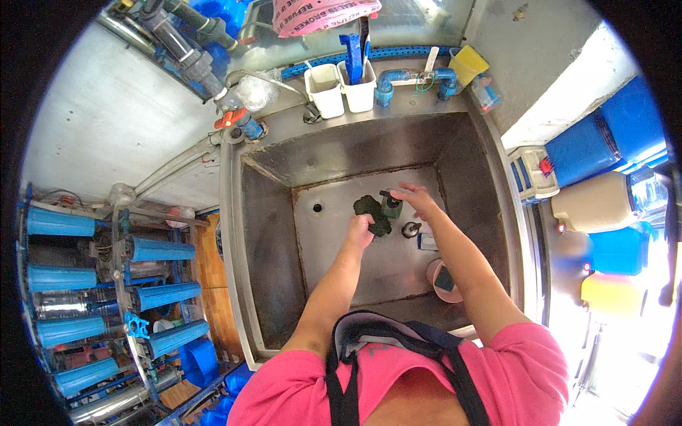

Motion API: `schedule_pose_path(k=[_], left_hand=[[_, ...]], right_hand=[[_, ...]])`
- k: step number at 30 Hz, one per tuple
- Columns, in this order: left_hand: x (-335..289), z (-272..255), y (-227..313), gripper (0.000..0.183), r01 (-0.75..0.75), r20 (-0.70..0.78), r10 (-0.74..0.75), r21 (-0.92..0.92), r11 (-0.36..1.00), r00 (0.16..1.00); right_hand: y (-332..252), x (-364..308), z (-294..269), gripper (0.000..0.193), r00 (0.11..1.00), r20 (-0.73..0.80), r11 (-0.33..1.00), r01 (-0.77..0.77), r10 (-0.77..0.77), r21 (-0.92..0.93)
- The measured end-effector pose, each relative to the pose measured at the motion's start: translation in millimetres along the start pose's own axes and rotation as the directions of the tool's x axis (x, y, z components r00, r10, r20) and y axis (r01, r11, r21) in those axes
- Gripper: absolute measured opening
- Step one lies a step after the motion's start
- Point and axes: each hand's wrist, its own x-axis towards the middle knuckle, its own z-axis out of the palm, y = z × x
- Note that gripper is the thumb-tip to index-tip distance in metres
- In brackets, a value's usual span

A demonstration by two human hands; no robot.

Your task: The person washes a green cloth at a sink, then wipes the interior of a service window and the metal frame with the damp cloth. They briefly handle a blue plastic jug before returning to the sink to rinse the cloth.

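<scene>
Over the floor of a steel sink (pixel 341 273), my left hand (pixel 361 231) is closed on a bunched dark green cloth (pixel 371 213). Just right of the cloth is a small translucent pump bottle (pixel 391 207) with a dark top. My right hand (pixel 419 201) reaches over this bottle with its fingers stretched apart, at or very close to the pump top; I cannot tell whether they touch. Near my right forearm stands a small round metallic-looking container (pixel 411 228). Beside it lies a small white block (pixel 428 241).
A pale pink bowl (pixel 447 292) holding a dark green pad sits at the sink's lower right. White holders (pixel 325 92) and a blue pipe tap (pixel 415 77) line the back ledge. A red-handled valve (pixel 231 118) is at back left; jerrycans (pixel 593 202) stand right.
</scene>
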Motion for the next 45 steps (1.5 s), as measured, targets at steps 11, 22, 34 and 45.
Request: schedule_pose_path(k=[11, 22, 34, 45], left_hand=[[11, 22, 47, 0.035, 0.139, 0.143, -0.12, -0.129, 0.982, 0.982], [32, 18, 53, 0.038, 0.21, 0.098, -0.202, -0.082, 0.974, 0.974], [5, 16, 46, 0.047, 0.037, -0.292, 0.075, 0.36, 0.932, 0.953], [-37, 0, 31, 0.016, 0.135, -0.219, 0.027, 0.689, 0.712, 0.975]], right_hand=[[-10, 33, -3, 0.096, 0.886, 0.433, 0.982, -0.187, 0.167, 0.002], [-3, 41, -9, 0.076, 0.926, 0.376, 0.991, 0.009, 0.041, -0.13], [-20, 28, -10, 0.027, 0.929, 0.347, 0.712, 0.332, -0.133, -0.618], [-57, 57, -96, 0.031, 0.996, 0.065, 0.927, 0.084, -0.065, -0.365]])
